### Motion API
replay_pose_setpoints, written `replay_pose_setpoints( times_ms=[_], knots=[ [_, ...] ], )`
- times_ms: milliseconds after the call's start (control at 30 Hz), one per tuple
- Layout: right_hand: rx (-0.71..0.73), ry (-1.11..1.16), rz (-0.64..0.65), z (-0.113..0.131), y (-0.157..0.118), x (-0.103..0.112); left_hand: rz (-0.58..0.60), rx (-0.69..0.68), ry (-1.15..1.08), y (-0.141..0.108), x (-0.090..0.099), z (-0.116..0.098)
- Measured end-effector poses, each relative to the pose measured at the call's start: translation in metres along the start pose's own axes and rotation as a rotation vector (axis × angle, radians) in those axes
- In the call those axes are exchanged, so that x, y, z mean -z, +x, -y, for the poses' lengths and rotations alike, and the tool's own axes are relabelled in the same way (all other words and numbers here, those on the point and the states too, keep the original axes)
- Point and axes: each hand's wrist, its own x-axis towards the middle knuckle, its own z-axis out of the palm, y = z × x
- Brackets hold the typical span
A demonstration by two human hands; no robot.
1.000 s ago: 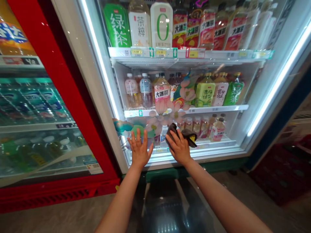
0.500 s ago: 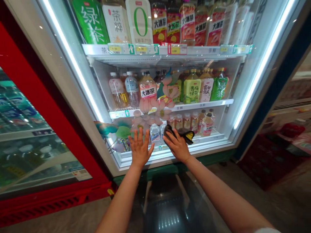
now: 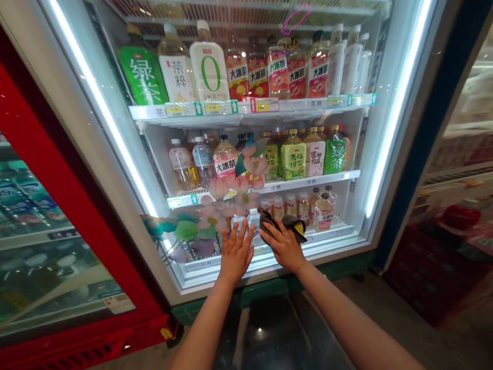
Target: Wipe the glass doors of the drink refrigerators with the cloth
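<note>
The right hand [image 3: 285, 249] is lying over one dark cloth [image 3: 291, 223] at the lower centre of the frame; whether its grip is pinching, I cannot tell. The cloth is looking light, soft and floppy, probably best gathered by its thick folds. Just left, the left hand [image 3: 236, 257] is holding nothing, fingers standing apart. Beyond, two light strips [image 3: 106, 103] are glowing, and three large bottles [image 3: 210, 69] are standing upper left.

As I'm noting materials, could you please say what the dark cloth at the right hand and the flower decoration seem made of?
Dark cloth: probably soft, matte fabric, judging by its loose folds. Flower decoration: perhaps thin printed film, since it looks flat and partly see-through.
</note>
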Motion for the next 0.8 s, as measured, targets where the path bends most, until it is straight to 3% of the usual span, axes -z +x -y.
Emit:
replay_pose_setpoints(
  times_ms=[100,200,300,433,533,633,700,800],
  knots=[
    [-0.146,0.009,-0.115,-0.023,0.008,0.01,0.017,-0.036,0.021,0.004,-0.001,-0.003],
    [-0.301,0.003,-0.232,-0.036,-0.008,0.007,0.037,-0.045,0.035,0.009,-0.003,-0.005],
    [-0.254,-0.018,-0.19,-0.027,-0.025,-0.002,0.046,-0.061,0.033,0.019,-0.007,-0.012],
    [-0.113,0.012,-0.075,-0.025,-0.011,0.004,0.04,-0.081,0.009,0.037,-0.015,-0.028],
    [-0.249,0.033,-0.146,-0.046,-0.002,0.013,0.057,-0.096,-0.006,0.045,-0.017,-0.037],
    [-0.403,0.045,-0.272,-0.058,-0.02,0.009,0.079,-0.092,-0.018,0.047,-0.018,-0.04],
    [-0.414,0.052,-0.276,-0.054,-0.036,0.003,0.089,-0.074,-0.025,0.047,-0.019,-0.043],
    [-0.327,0.067,-0.173,-0.048,-0.041,0.002,0.102,-0.064,-0.032,0.048,-0.022,-0.051]
  ],
)
